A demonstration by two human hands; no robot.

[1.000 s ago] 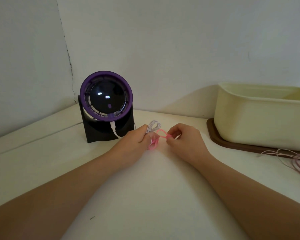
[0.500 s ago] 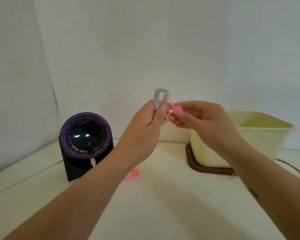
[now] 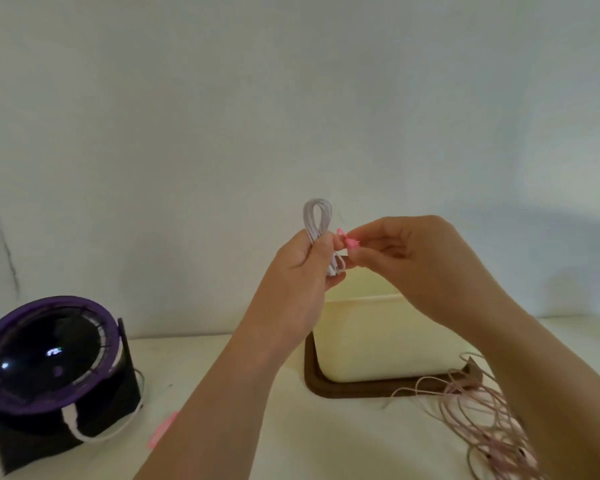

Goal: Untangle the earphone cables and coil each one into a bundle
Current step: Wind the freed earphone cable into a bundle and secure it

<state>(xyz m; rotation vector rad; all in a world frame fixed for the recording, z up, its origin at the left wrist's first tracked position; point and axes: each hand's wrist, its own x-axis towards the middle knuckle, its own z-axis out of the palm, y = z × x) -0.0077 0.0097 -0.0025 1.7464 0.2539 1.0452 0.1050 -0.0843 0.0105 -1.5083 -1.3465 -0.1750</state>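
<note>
Gripped upright in the curled fingers of the left hand point(image 3: 302, 268), well above the table point(image 3: 326, 445): a white earphone cable bundle point(image 3: 317, 216), folded into a narrow, smooth, rubbery-looking loop that pokes out above the fist. Pinched just beside it between thumb and fingertips of the right hand point(image 3: 406, 258): a small bright pink band point(image 3: 349, 239), probably stretchy, its shape too blurred to read. Likely to go wrong from here: slackening the left grip while wrapping and letting the slick strands spring apart; overstretching the band and flicking it off the fingertips; catching only some strands and leaving a tail loose. Sprawled on the table at the right, near the brown tray point(image 3: 317, 379) under the cream plastic tub point(image 3: 378, 341): a thin pale pink cable point(image 3: 492, 420) in wide tangled loops, not yet coiled, easy to drag or re-knot with a passing forearm. Lying beside the left forearm: a second pink band point(image 3: 161, 427). Standing at the left: a round purple-rimmed fan point(image 3: 45, 355), glossy dark face, black base.
</note>
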